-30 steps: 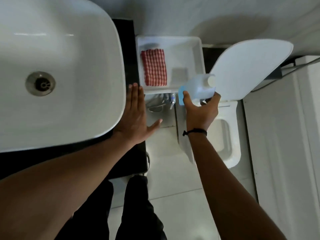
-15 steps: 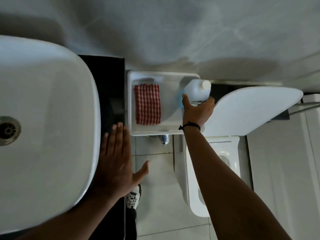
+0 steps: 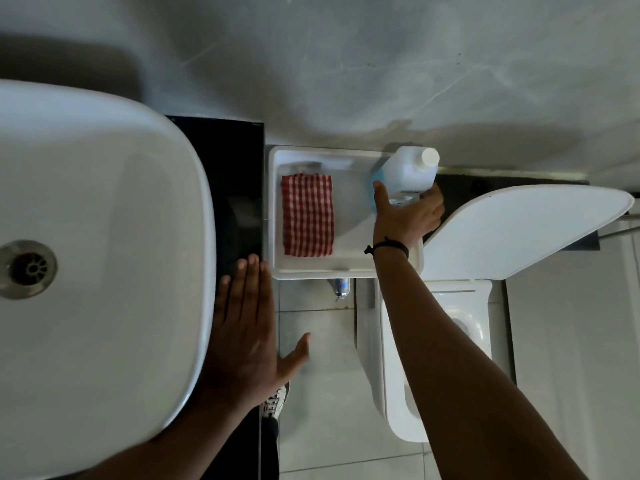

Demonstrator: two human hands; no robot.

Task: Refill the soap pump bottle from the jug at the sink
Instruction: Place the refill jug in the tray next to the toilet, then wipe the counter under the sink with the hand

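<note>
A translucent jug (image 3: pixel 408 173) with a white cap and blue liquid stands at the right end of a white tray (image 3: pixel 311 271). My right hand (image 3: pixel 407 214) grips the jug from the near side, thumb on its left face and fingers round its right. My left hand (image 3: pixel 249 323) lies flat with straight fingers on the black counter (image 3: pixel 225 174), beside the white sink basin (image 3: pixel 104 254). No soap pump bottle is in view.
A red-and-white checked cloth (image 3: pixel 307 214) lies in the tray's left half. A toilet (image 3: pixel 436 358) with its lid (image 3: pixel 519 230) raised stands right of the tray. A metal fitting (image 3: pixel 341 287) hangs under the tray. Tiled floor and my shoe (image 3: pixel 275 403) show below.
My right hand has carried the jug away from me and to the tray's right end. My left hand stays flat on the counter while the view has shifted.
</note>
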